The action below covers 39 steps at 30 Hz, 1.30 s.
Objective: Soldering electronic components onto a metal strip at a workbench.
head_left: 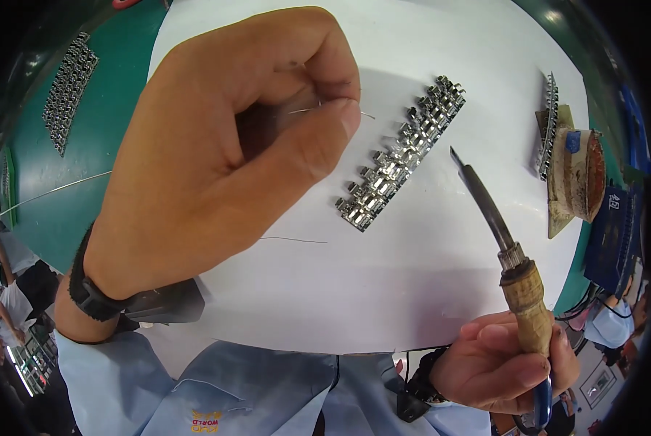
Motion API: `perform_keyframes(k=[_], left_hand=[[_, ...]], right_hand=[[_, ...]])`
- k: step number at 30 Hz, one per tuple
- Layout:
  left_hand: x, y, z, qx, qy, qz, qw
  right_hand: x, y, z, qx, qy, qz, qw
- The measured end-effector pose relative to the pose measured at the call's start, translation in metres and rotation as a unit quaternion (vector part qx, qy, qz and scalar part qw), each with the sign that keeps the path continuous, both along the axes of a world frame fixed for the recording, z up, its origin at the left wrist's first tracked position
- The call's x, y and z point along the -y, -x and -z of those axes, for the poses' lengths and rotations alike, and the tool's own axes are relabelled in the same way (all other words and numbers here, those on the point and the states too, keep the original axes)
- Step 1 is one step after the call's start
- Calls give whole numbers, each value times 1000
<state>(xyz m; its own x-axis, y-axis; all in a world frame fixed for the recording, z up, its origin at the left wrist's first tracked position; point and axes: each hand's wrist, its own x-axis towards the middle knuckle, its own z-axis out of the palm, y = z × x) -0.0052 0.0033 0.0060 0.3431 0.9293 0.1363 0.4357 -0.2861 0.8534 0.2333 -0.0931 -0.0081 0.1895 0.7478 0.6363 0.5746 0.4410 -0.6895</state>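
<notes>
Left hand [231,152] pinched thin solder wire [307,110] between thumb and forefinger, above white sheet [441,291]. Right hand [511,363] clenched around soldering iron [503,247], tip short of metal clip strip [402,156]. No soldering visibly begun; whole strip seemingly left.

A thin, pale solder wire [307,110] is pinched between the thumb and forefinger of the left hand [231,145]; only a short straight end shows, jutting right past the fingertips and ending just left of the row of metal clips [402,154]. That row is a strip of small, shiny, silver parts lying flat on the white sheet [427,276], running diagonally from near-left to far-right. The soldering iron [500,240] has a dark, slightly curved metal shaft with a pointed tip, a metal collar and a tan, worn handle gripped in the right hand [507,363]; its tip hangs above the sheet, just right of the clips.
</notes>
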Motion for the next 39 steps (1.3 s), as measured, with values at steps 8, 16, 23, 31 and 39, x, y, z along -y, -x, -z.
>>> perform_keyframes(k=[8, 16, 23, 31, 39], left_hand=[[1, 0, -19, -41, 36, -11, 998], [4, -4, -13, -24, 51, -4, 998], [0, -12, -11, -72, 21, 0, 997], [8, -9, -2, -170, 4, 1, 985], [4, -8, -3, -135, -81, 72, 985]], right_hand=[[2, 0, -6, 19, 5, -15, 1000], [4, -7, -5, 0, 36, -54, 998], [4, -11, -5, 19, 55, -4, 998], [0, -26, -5, 27, 79, -92, 992], [5, -36, -10, 70, 112, -117, 984]])
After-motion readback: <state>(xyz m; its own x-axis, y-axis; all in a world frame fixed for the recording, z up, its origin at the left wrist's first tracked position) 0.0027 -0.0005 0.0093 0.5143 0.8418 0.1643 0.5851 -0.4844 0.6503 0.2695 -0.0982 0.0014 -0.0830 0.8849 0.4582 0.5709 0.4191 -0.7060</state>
